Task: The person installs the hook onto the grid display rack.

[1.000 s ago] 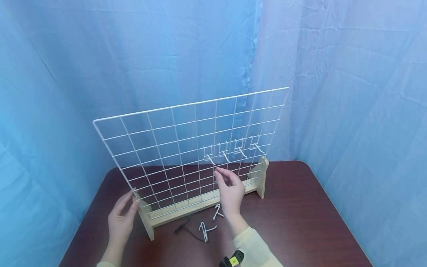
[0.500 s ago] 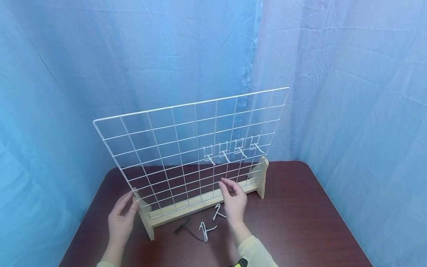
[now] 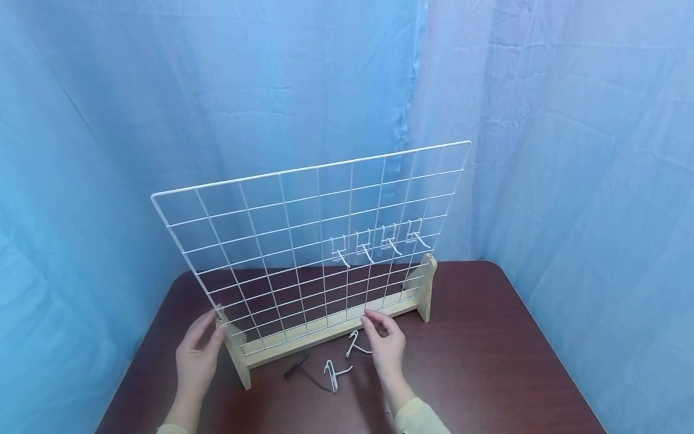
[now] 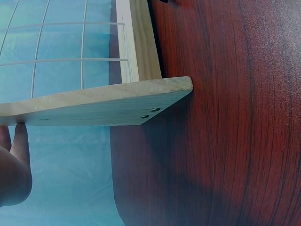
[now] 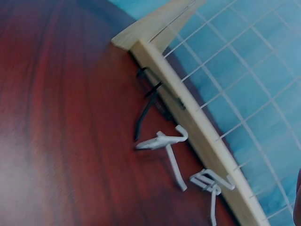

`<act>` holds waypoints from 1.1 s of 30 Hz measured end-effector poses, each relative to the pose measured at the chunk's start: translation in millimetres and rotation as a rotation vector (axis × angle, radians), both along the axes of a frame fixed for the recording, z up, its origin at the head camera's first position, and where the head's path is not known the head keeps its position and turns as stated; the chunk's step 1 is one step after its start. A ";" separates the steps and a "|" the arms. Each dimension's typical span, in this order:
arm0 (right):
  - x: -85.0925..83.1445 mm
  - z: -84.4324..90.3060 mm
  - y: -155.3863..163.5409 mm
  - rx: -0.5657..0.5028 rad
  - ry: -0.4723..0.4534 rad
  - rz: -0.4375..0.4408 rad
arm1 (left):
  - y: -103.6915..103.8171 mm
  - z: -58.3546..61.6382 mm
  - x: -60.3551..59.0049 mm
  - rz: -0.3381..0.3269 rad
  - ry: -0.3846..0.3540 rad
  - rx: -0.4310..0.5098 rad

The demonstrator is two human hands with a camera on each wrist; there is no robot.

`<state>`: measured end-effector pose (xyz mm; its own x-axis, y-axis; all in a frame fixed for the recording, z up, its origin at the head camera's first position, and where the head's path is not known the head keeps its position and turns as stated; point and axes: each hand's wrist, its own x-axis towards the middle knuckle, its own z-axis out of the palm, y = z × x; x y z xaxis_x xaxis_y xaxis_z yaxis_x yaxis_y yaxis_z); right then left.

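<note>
I judged four hooks hung on the grid, three left on the table beside my empty, loosely curled right hand, my left hand steadying the stand.

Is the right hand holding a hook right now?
No. The right hand hangs empty above the table, beside a loose hook.

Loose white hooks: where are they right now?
In the head view, the loose white hooks lie on the table just in front of the grid's wooden base, between a black hook and the right hand.
</note>
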<state>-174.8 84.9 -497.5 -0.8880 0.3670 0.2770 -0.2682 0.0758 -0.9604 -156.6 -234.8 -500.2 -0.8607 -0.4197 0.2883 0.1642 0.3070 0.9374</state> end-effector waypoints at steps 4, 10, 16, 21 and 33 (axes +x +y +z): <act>2.5 -12.0 4.6 -0.001 -0.031 0.041 | 7.5 16.1 6.8 -0.011 0.020 0.004; 6.6 -26.2 13.1 0.030 -0.092 0.068 | 11.8 26.9 11.6 -0.032 0.050 -0.014; 7.0 -44.8 21.3 0.106 -0.079 0.075 | 3.8 6.2 2.6 0.001 0.015 -0.027; -0.6 -77.3 29.4 0.176 -0.082 0.056 | -0.2 -0.6 0.3 -0.010 0.032 -0.028; -6.2 -111.7 41.6 0.416 -0.094 0.029 | 0.5 0.4 2.0 -0.010 0.037 -0.031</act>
<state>-181.0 126.6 -609.2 -0.9247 0.2158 0.3136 -0.1887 0.4556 -0.8700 -154.6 -234.3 -499.8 -0.8533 -0.4012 0.3330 0.2021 0.3344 0.9205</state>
